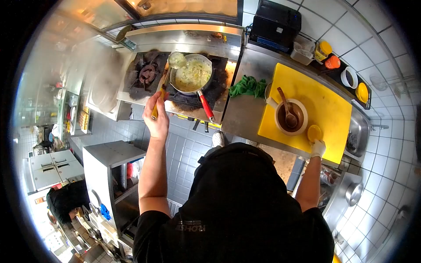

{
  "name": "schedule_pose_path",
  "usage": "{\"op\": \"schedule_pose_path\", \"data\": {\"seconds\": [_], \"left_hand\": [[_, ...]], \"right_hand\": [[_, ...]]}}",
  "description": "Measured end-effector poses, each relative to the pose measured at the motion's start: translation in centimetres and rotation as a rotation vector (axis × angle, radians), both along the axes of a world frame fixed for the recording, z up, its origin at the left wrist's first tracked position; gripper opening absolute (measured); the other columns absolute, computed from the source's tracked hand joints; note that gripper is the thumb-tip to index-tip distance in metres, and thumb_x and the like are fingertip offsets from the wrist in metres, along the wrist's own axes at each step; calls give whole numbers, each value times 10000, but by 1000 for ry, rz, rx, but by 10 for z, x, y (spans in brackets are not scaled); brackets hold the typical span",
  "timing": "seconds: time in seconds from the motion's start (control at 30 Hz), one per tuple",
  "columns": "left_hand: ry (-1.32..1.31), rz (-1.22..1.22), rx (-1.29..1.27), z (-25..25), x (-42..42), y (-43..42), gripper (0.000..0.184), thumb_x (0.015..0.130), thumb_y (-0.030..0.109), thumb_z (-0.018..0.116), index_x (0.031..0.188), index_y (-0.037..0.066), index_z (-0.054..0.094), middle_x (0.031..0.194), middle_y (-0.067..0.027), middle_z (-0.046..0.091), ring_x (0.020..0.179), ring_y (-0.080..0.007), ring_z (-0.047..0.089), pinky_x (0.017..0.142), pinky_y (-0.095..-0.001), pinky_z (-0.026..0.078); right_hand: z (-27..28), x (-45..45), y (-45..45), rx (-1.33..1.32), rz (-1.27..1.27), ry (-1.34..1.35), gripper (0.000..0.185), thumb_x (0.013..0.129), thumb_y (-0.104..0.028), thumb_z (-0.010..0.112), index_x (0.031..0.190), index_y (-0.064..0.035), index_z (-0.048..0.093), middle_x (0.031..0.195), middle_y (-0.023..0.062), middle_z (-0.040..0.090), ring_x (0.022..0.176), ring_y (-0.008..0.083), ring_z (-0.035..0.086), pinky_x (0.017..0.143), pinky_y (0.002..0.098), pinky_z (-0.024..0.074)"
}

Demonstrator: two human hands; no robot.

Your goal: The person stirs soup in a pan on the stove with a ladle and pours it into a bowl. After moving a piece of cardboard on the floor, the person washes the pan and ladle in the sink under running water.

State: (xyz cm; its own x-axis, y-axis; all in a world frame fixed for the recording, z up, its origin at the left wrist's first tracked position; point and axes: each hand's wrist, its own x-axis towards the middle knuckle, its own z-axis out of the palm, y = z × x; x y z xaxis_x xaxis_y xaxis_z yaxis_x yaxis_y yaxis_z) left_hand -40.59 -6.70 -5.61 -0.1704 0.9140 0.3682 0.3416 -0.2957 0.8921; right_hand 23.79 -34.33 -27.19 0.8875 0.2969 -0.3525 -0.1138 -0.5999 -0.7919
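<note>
My left hand (156,118) is closed around the handle of a ladle (165,83). The ladle's bowl, full of pale food, sits at the left rim of a saucepan (205,90) with a red handle. Creamy, chunky food fills the pan, which stands on a stove burner. My right hand (318,149), in a white glove, is closed at the edge of a small round yellow dish (314,133) over the yellow cutting board (280,87). Beside the dish stands a brown-lined bowl (303,108) with a wooden spoon (286,107) in it.
A second burner (148,74) lies left of the pan. A green cloth (247,87) rests between stove and board. Several containers line the back shelf, and a sink (358,131) is at far right. Another person (68,199) bends over at lower left.
</note>
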Motion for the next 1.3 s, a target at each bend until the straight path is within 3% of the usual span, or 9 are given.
{"op": "schedule_pose_path", "data": {"seconds": [0.17,0.47,0.57,0.67,0.77,0.87,0.97,1.1,1.3], "left_hand": [[440,5,172,21,-7,-22,203,983,-44,584,1166,-53,674,1063,-187,710,978,-280,736,884,-350,581],[591,-105,220,7,-3,-55,362,897,-76,625,1253,-21,665,1203,-215,662,983,-356,720,828,-388,594],[778,-277,189,-9,-5,-47,378,866,-15,679,1243,-2,664,1210,-231,658,926,-395,716,797,-435,607],[875,-365,147,-12,-7,-50,428,828,9,719,1251,8,656,1214,-223,658,892,-402,713,770,-447,610],[870,-504,141,-5,4,-45,437,821,25,728,1251,11,648,1216,-212,656,914,-395,711,784,-443,606],[840,-637,58,-7,21,-24,347,849,31,695,1192,1,648,1190,-217,651,963,-387,696,827,-433,588],[883,-531,103,-27,29,5,213,862,21,663,1072,0,641,1085,-208,647,927,-383,685,809,-447,577],[1036,-554,23,3,45,-6,104,827,33,679,879,27,589,899,-171,623,806,-374,676,744,-457,574],[946,-555,104,-5,45,26,129,817,80,689,925,26,643,916,-185,655,804,-357,704,706,-461,578]], "right_hand": [[3,3,-10,-1,-51,8,203,885,-159,585,986,4,652,850,139,697,690,252,693,544,367,498],[49,-18,-4,153,-114,206,212,923,-196,543,962,-17,649,864,121,704,683,199,699,519,301,460],[44,-8,-4,123,-86,138,249,923,-177,545,1101,-33,643,904,133,729,614,181,685,424,264,342],[40,-5,0,178,-68,-39,355,914,-168,546,1212,-1,643,955,137,722,661,206,704,438,267,415],[62,-12,7,-10,91,-277,439,901,-179,589,1314,-43,651,1098,161,714,905,295,713,723,395,578],[88,-22,21,-416,345,-735,454,879,-169,618,1330,-130,663,1176,197,691,1026,339,690,849,460,564],[141,-65,46,-575,439,-724,452,882,-191,640,1333,-181,675,1164,220,672,1077,369,657,905,492,538],[124,-53,40,-681,516,-879,436,882,-194,641,1316,-197,681,1093,191,660,1007,375,663,857,492,543],[120,-59,38,-640,637,-931,431,892,-200,653,1323,-217,646,1072,176,649,1003,380,653,825,498,542]]}}
